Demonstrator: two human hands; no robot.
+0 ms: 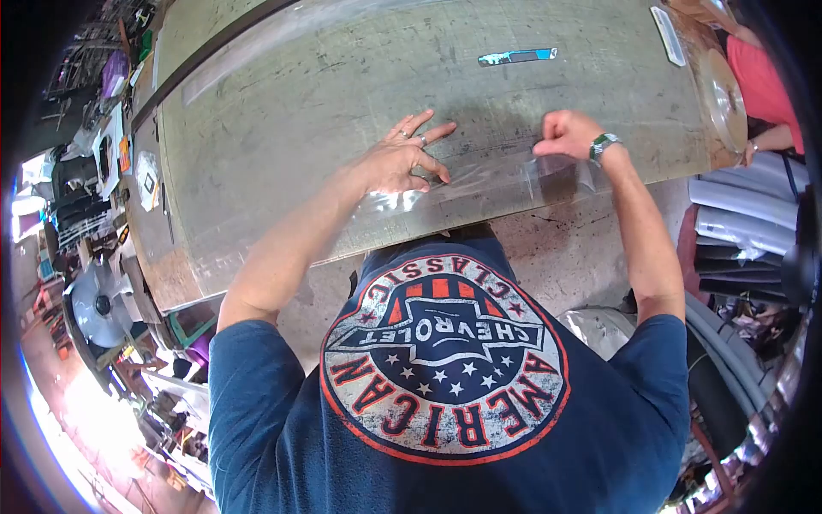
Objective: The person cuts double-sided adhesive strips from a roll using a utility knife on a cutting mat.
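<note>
My left hand (407, 158) lies at the near part of the worktable (300, 128), fingers spread, beside a shiny patch of clear plastic film (398, 200). My right hand (569, 137) is closed, thumb and fingers pressed together, with a watch on the wrist. Clear film shows just below its fingertips and appears pinched there, though the fingers are slightly blurred. The film runs along the table's near edge between both hands; its exact outline is hard to see. Farther back lies a flat blue and black tool (517, 56), perhaps a knife.
A long dark bar (214, 47) crosses the far left of the table. A pale, narrow object (668, 36) lies at the far right. Another person in a red shirt (765, 86) stands at the right end. Rolls of material (743, 210) are stacked at right; a fan (101, 304) stands left.
</note>
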